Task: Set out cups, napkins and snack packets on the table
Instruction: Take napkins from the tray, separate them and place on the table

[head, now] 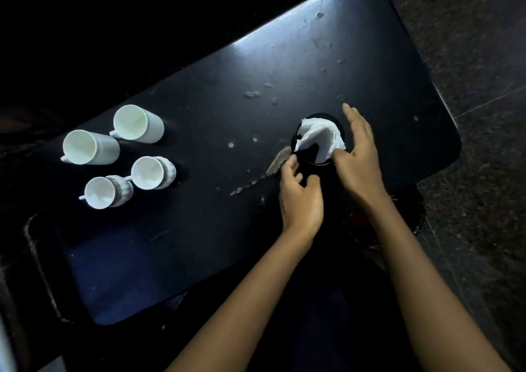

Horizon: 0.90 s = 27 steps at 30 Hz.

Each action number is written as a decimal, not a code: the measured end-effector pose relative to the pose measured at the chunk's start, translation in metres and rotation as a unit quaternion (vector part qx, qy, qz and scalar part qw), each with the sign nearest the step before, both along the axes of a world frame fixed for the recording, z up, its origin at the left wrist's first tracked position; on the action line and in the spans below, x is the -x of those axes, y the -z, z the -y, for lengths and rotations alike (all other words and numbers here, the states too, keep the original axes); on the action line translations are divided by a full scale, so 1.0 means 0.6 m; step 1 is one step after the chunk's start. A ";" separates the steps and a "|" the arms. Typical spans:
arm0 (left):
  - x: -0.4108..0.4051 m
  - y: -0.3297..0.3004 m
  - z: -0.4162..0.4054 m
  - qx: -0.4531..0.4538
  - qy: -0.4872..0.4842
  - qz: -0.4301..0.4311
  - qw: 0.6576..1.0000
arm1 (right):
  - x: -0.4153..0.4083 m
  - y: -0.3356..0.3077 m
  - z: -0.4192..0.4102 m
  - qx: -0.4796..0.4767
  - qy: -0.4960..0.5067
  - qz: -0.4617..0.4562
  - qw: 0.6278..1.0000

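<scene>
Several white cups stand grouped at the table's left: two tall plain ones [139, 123] [90, 147] and two shorter ribbed ones [153, 172] [109, 192]. Right of centre stands a round black holder [308, 161] with white napkins [318, 136] stuffed loosely in it. My left hand [300, 198] curls round the holder's near left side. My right hand [358, 155] lies along the holder's right side with straight fingers, its thumb touching the napkins' edge. No snack packets are in view.
The dark table [199, 101] has pale scuffs and chipped spots [252, 94] across its middle. A dark tray-like edge [37, 257] shows at the near left. Stone floor [469, 58] lies beyond the table's right end.
</scene>
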<state>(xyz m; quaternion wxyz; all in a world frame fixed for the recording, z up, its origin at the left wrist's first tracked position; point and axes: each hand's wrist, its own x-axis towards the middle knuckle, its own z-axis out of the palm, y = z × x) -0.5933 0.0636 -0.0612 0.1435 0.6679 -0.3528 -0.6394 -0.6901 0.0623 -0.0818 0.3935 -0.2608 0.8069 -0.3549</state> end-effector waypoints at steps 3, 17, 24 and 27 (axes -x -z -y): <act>0.011 0.002 -0.005 -0.026 0.023 -0.022 0.999 | 0.006 0.006 0.016 -0.015 -0.050 0.044 0.998; -0.036 0.024 0.013 0.008 -0.004 -0.016 1.000 | -0.041 0.011 0.036 -0.029 -0.081 0.080 0.993; -0.098 0.035 0.063 0.027 -0.085 -0.007 0.996 | -0.112 0.017 0.076 -0.023 -0.128 0.132 0.983; -0.125 0.039 0.085 0.040 -0.113 -0.002 0.993 | -0.139 0.021 0.094 -0.022 -0.155 0.136 0.978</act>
